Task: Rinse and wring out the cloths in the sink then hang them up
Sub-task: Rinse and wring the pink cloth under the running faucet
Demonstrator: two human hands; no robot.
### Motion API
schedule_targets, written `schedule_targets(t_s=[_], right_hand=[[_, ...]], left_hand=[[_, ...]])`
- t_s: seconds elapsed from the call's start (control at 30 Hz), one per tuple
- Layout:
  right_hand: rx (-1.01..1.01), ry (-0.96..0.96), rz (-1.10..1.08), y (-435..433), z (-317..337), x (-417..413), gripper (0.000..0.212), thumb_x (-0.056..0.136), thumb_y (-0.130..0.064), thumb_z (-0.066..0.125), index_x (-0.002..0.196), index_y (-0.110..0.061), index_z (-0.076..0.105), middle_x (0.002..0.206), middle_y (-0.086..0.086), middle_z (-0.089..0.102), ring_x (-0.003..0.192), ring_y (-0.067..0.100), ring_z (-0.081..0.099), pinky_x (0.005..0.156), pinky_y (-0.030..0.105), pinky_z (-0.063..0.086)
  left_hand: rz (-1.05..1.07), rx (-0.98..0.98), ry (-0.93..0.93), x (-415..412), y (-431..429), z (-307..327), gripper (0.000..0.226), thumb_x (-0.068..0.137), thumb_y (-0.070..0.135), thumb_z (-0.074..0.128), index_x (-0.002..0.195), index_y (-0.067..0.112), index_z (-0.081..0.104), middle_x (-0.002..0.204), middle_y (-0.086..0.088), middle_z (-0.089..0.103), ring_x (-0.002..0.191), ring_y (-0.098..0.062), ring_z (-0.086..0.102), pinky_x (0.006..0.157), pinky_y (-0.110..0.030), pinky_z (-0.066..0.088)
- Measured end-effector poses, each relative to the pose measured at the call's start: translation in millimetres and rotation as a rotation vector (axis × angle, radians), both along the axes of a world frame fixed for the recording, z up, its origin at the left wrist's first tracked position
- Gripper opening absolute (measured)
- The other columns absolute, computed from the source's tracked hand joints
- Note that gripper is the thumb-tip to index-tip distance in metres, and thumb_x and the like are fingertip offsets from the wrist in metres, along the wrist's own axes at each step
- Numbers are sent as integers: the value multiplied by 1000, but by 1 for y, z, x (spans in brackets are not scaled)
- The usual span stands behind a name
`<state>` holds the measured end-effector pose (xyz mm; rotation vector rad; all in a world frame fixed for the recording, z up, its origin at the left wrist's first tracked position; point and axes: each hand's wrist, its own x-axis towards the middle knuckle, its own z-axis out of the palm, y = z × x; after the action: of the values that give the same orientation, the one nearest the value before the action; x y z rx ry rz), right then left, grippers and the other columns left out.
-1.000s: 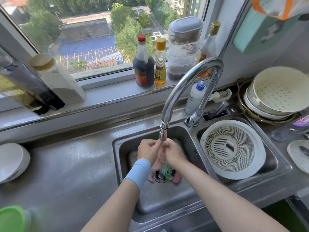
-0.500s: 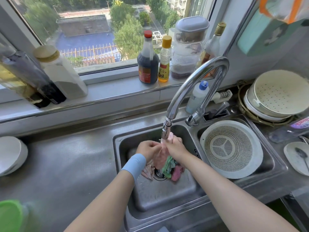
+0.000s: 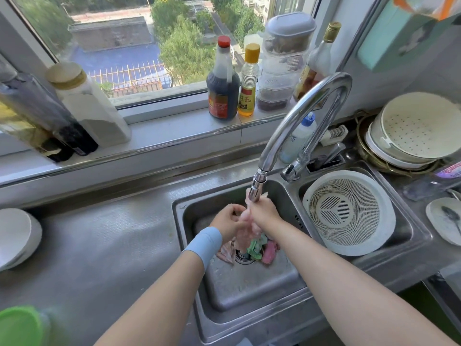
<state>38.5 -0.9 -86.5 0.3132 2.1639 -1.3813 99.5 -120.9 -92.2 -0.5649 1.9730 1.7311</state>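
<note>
Cloth half hidden
Left hand point(image 3: 228, 221) and right hand point(image 3: 262, 213) cover much of the pink cloth point(image 3: 242, 234); green lid point(image 3: 20, 325) is cropped bottom-left.

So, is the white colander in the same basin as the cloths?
No, the colander sits in the right basin, the cloths in the left basin.

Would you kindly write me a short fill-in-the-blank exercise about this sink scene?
1. The left hand and right hand grip a pale ____ cloth under the faucet.
2. The left wrist wears a ____ wristband.
3. The white colander sits in the ____ basin of the sink.
4. The dark bottle beside the yellow-capped bottle has a ____ cap.
Answers: pink, blue, right, red.
</note>
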Motion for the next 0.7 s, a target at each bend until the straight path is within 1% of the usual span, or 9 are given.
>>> schedule_targets(t_s=[0.03,0.1,0.13,0.2,0.33,0.43,0.53,0.63,0.7], right_hand=[[-3,8,-21,1,-1,0,27,98,-33,53,74,-21,61,59,-5,66,60,18,60,51,24,41],[-37,3,-40,8,0,0,27,98,-33,50,79,-19,63,66,-2,63,59,17,56,51,25,41],[-79,-15,-16,12,1,0,28,99,-35,48,83,-16,62,67,0,59,55,15,52,48,24,39],[-220,-66,28,17,3,2,21,98,-36,51,95,-16,55,71,2,52,52,12,45,45,22,33],[-343,-122,137,22,9,9,27,98,-31,57,121,-30,43,73,-1,54,49,7,42,43,21,28],[-198,-8,205,18,18,10,20,90,-40,59,103,-26,61,65,-3,56,52,9,47,45,24,36],[43,126,114,17,17,2,21,88,-28,57,69,-20,60,62,-5,58,57,13,51,50,20,40],[46,106,0,23,8,-4,29,92,-17,50,64,-22,48,64,-7,52,62,13,47,54,24,36],[67,103,-7,27,3,-6,33,98,-26,50,65,-20,48,69,-4,52,71,18,50,65,29,37]], left_hand=[[14,-87,15,-3,-2,0,12,89,23,69,98,17,65,87,-6,73,76,-19,69,74,-30,58],[27,-191,29,-10,-8,-1,27,90,39,65,78,16,65,70,0,62,61,-16,55,57,-22,48],[37,-192,6,-14,-10,1,28,92,42,62,81,17,68,70,0,62,61,-16,54,55,-20,47],[75,-133,-35,-19,-15,7,30,95,40,57,99,16,74,89,-6,73,75,-19,65,70,-27,57],[103,56,-53,-24,-17,20,46,95,50,50,108,12,72,103,-17,73,100,-32,68,97,-48,52],[-38,229,-82,-23,-16,24,31,82,24,68,111,13,71,113,-23,69,109,-38,65,102,-53,48],[-188,61,-84,-22,-17,19,38,74,-3,64,109,11,69,107,-22,71,96,-34,69,93,-52,53],[-87,-173,-98,-24,-17,14,13,85,15,68,97,15,74,88,-11,76,72,-23,70,77,-40,61],[-41,-218,-90,-26,-14,16,16,91,30,65,91,18,75,80,-4,73,63,-15,62,64,-27,58]])
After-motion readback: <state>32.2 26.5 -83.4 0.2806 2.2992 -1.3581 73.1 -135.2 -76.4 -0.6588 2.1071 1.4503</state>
